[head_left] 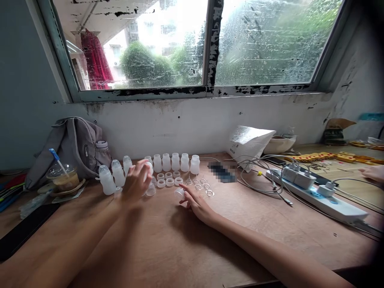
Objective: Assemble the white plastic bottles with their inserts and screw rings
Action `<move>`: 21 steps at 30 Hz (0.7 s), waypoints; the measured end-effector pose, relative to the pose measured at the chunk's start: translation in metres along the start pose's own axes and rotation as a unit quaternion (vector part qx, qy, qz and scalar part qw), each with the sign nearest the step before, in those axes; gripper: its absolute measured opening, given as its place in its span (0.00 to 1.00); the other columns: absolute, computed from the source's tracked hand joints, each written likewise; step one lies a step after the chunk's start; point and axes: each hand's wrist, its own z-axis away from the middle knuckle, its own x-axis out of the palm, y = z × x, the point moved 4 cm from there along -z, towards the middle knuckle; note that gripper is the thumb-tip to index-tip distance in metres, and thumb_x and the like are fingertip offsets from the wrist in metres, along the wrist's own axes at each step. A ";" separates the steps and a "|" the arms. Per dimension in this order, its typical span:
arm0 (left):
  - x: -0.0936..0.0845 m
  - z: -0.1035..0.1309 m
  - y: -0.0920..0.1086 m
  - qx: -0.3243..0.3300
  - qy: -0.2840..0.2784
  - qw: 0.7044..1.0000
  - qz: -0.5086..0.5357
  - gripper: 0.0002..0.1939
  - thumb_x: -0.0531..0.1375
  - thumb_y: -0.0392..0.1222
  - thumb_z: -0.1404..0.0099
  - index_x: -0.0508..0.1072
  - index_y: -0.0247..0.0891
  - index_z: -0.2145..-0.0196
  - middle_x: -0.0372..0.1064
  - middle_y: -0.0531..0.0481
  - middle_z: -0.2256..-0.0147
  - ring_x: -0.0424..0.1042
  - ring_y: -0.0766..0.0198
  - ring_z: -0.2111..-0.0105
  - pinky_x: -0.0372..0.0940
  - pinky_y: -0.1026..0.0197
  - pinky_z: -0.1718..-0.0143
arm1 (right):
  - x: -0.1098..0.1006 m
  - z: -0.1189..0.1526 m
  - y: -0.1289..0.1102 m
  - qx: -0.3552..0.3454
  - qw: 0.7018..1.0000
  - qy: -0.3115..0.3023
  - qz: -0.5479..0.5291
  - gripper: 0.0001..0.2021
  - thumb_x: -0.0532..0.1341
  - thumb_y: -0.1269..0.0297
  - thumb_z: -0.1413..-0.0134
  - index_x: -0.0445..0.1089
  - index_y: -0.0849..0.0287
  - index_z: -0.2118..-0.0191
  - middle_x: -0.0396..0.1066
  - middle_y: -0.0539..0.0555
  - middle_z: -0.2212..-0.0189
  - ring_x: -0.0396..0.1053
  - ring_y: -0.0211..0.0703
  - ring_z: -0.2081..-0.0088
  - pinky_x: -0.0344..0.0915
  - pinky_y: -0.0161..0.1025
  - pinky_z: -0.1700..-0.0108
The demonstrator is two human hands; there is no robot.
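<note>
white piece (149, 169) gripped by left hand (138, 178), clear cap (179, 194) by right hand (196, 203) — pouch (250, 145) print too small to read.

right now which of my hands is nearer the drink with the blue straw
Left. Your left hand is right of the drink, with bottles between; your right hand is farther right, near the thin rings.

The left hand (138, 180) and right hand (198, 204) are bare, and so are both forearms — the left forearm (90, 236) and right forearm (255, 240) show plain, smooth skin up to the edge of view. The right forearm is slim, tapering to a narrow wrist (214, 219), with slender fingers beyond — the left hand's outline is softened by blur.
</note>
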 end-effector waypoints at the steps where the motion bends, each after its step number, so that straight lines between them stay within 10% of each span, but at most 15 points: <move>1: -0.002 0.008 0.011 0.024 -0.019 0.999 0.019 0.07 0.47 0.34 0.40 0.61 0.38 0.65 0.60 0.45 0.54 0.64 0.60 0.58 0.58 0.55 0.56 | 0.000 -0.001 0.002 0.004 1.000 0.007 -0.009 0.22 0.42 0.55 0.41 0.52 0.57 0.44 0.68 0.53 0.70 0.68 0.39 0.71 0.63 0.36 0.70; 8: 0.004 0.044 0.054 0.077 -0.097 0.985 0.123 0.10 0.50 0.32 0.43 0.62 0.39 0.63 0.63 0.46 0.57 0.65 0.60 0.58 0.61 0.57 0.58 | -0.001 -0.006 0.011 0.002 0.993 0.048 -0.110 0.19 0.50 0.53 0.45 0.58 0.56 0.51 0.65 0.55 0.62 0.69 0.39 0.70 0.64 0.33 0.77; 21: 0.024 0.073 0.044 -0.045 -0.161 0.970 0.178 0.18 0.52 0.51 0.40 0.57 0.42 0.54 0.68 0.51 0.60 0.71 0.61 0.65 0.66 0.61 0.66 | 0.010 0.006 -0.007 -0.046 0.993 -0.012 -0.110 0.16 0.55 0.57 0.47 0.61 0.57 0.54 0.67 0.54 0.64 0.69 0.38 0.69 0.68 0.36 0.73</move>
